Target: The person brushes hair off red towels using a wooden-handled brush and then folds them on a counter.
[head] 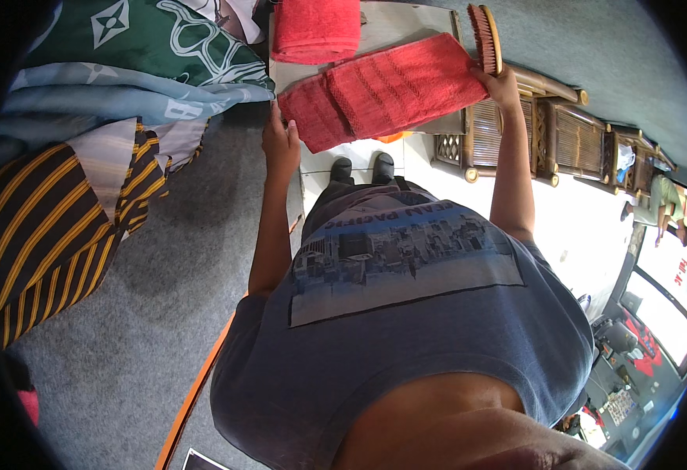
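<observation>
A folded red towel with woven bands lies slanted over a pale tabletop, and its lower left corner hangs past the near edge. My right hand grips one end of a brush with a wooden back and reddish bristles, held upright at the table's right side. That hand also meets the towel's right corner. At the towel's left end is my left hand, fingers pointing up along the table's side and thumb apart; whether it pinches the cloth is unclear. Another folded red towel rests farther back on the table.
Left of the table hang or lie green, light blue and black-and-yellow striped fabrics. Bamboo benches run along the right. Beyond them a person bends near glass doors. A desk with a chair stands lower right.
</observation>
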A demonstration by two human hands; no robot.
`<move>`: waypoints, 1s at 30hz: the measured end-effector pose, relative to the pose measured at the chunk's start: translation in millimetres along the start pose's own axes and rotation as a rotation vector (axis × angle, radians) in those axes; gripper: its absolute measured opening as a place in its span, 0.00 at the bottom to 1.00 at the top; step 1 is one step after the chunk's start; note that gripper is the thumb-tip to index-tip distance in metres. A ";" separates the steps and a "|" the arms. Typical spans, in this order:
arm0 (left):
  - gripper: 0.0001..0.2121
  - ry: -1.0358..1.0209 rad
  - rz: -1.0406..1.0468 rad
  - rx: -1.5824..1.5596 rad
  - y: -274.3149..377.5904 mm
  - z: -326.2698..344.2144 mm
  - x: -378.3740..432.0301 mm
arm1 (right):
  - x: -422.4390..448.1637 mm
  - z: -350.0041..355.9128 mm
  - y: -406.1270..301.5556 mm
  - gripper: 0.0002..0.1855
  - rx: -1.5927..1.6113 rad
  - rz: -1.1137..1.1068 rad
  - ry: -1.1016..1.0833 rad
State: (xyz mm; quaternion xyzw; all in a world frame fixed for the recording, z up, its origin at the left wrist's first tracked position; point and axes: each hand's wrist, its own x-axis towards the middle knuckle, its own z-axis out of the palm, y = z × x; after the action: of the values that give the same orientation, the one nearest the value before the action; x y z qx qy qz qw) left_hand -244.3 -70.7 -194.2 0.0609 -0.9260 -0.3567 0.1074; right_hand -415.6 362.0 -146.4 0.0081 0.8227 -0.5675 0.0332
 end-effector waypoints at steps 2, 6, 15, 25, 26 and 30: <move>0.29 -0.015 -0.073 0.083 1.1 3.3 -0.4 | 8.9 1.4 9.9 0.14 -0.107 -0.095 0.026; 0.29 -0.030 -0.143 0.208 3.2 4.3 -2.9 | 7.7 11.5 14.4 0.18 -0.129 0.033 0.010; 0.30 -0.055 -0.152 0.208 8.8 2.6 -1.9 | -26.2 39.3 -30.5 0.16 0.153 0.164 -0.083; 0.32 -0.048 -0.184 0.176 14.9 1.3 0.8 | -55.6 83.2 -81.0 0.18 -0.003 -0.113 -0.148; 0.32 -0.044 -0.172 0.173 13.4 1.9 1.3 | -59.4 89.8 -82.1 0.20 -0.061 -0.162 -0.164; 0.31 -0.024 -0.142 0.156 8.1 4.0 -0.2 | -77.3 126.5 -92.1 0.20 -0.167 -0.233 -0.263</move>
State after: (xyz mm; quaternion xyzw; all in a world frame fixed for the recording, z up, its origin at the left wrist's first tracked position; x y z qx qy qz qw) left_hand -245.3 -62.1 -191.6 0.1301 -0.9456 -0.2907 0.0659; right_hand -337.4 212.9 -100.3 -0.1644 0.8508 -0.4934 0.0750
